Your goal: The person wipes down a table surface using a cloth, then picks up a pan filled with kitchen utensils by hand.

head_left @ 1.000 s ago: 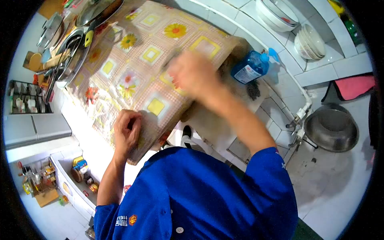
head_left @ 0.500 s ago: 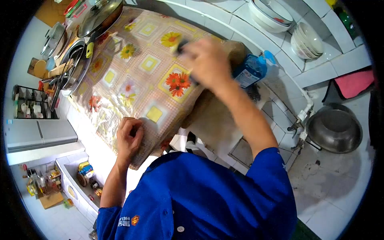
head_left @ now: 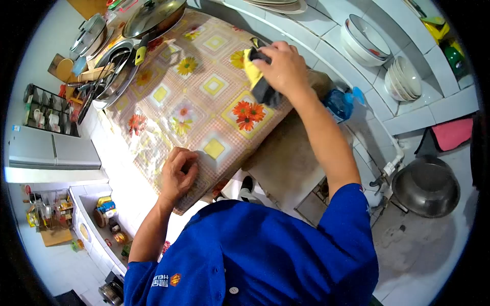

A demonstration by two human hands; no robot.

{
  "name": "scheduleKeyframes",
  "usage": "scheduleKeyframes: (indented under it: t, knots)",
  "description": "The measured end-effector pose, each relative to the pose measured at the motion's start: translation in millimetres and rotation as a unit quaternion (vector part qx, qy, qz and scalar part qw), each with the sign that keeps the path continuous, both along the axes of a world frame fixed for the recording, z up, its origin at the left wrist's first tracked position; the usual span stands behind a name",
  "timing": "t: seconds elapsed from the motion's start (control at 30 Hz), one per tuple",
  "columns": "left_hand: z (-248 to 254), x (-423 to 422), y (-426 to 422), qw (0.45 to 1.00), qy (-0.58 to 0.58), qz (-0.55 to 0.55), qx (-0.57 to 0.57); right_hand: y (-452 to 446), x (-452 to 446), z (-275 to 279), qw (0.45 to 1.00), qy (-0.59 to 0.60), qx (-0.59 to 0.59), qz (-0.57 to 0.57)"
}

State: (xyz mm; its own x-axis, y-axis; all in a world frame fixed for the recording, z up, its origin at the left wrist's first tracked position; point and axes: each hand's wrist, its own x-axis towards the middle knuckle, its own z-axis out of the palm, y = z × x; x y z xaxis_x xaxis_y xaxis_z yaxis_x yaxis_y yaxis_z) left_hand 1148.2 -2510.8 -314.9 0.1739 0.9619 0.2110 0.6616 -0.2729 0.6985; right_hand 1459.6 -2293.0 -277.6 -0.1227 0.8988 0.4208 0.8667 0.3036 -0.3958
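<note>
My right hand (head_left: 283, 69) grips a yellow and black cloth (head_left: 255, 76), pressed near the right edge of the table. Under it lies a flowered plastic tablecloth (head_left: 168, 97), with orange-red flowers just below the cloth. My left hand (head_left: 179, 173) rests on the tablecloth's near edge, its fingers curled in a loose fist with nothing visible inside. Beyond my right wrist stands a blue bottle (head_left: 339, 104), partly hidden by the forearm.
A lidded pan (head_left: 153, 20) and a metal basin with utensils (head_left: 115, 76) sit at the table's far left. White bowls (head_left: 365, 41) stand on the tiled ledge at right. A dark metal basin (head_left: 426, 186) is at far right, near a pipe with a tap (head_left: 390, 168).
The view has shifted, so the table appears farther right. My right hand, blurred before, has moved slightly toward the far side with the cloth, which shows more now. My left hand stays put.
</note>
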Motion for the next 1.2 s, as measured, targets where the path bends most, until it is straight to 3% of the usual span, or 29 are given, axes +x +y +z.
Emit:
scheduleKeyframes:
  t: [0.03, 0.13, 0.17, 0.33, 0.4, 0.5, 0.57, 0.63, 0.7, 0.77, 0.8, 0.87, 0.9, 0.97, 1.03, 1.07, 1.13, 1.2]
  knots:
    - [1, -1, 0, 1.0, 0.003, 0.001, 0.002, -10, -16, -13, 0.997, -0.043, 0.069, 0.004]
    - [-1, -4, 1, 1.0, -0.004, 0.002, -0.007, -41, -44, -11, 0.995, -0.052, -0.041, 0.074]
    - [-1, -3, 1, 1.0, -0.006, 0.007, -0.006, -53, -54, -14, 0.99, -0.108, -0.039, 0.083]
    - [-1, -4, 1, 1.0, -0.002, 0.006, -0.006, -42, -50, -36, 0.976, -0.161, -0.087, 0.119]
    - [-2, -4, 0, 1.0, -0.014, 0.009, -0.014, -12, -30, -31, 0.973, -0.208, -0.089, 0.036]
    - [-1, -3, 1, 0.999, -0.033, 0.009, -0.012, 52, 17, -30, 0.984, -0.105, -0.119, -0.086]
    - [-1, -8, 2, 0.999, -0.037, 0.007, -0.009, 49, 0, -16, 0.997, -0.018, -0.01, -0.07]
    - [-7, -8, 3, 0.999, -0.019, -0.015, 0.022, 21, -40, -2, 0.996, -0.023, -0.029, 0.086]
    - [-7, -7, 2, 1.0, -0.026, -0.008, 0.009, -19, -86, -19, 0.959, -0.032, 0.099, 0.262]
    - [-4, -8, 1, 0.999, -0.036, -0.003, -0.029, -66, -108, -22, 0.931, -0.043, 0.124, 0.342]
    - [-3, -8, 2, 0.999, -0.043, -0.01, -0.022, -59, -108, -36, 0.931, -0.096, 0.136, 0.325]
    - [-2, -9, 2, 0.998, -0.049, -0.009, -0.031, -29, -90, -39, 0.983, -0.045, -0.012, 0.179]
    - [-3, -9, 1, 0.998, -0.046, 0.006, -0.033, -5, -72, -21, 0.981, 0.057, -0.179, 0.038]
    - [-9, -10, 1, 0.998, -0.059, -0.009, -0.025, 57, -21, -31, 0.985, -0.17, -0.036, -0.013]
    - [-8, -14, 2, 0.999, -0.046, -0.02, -0.01, 70, -13, -24, 0.998, -0.07, 0.002, -0.009]
    - [-6, -14, 3, 0.998, -0.05, -0.025, -0.009, 58, -30, -14, 0.994, -0.079, 0.074, 0.017]
    - [-8, -13, 1, 0.997, -0.068, -0.031, -0.013, 20, -68, 6, 0.988, -0.036, 0.05, 0.144]
    - [-5, -13, 1, 0.997, -0.066, -0.034, -0.017, -17, -101, -21, 0.937, -0.024, 0.153, 0.312]
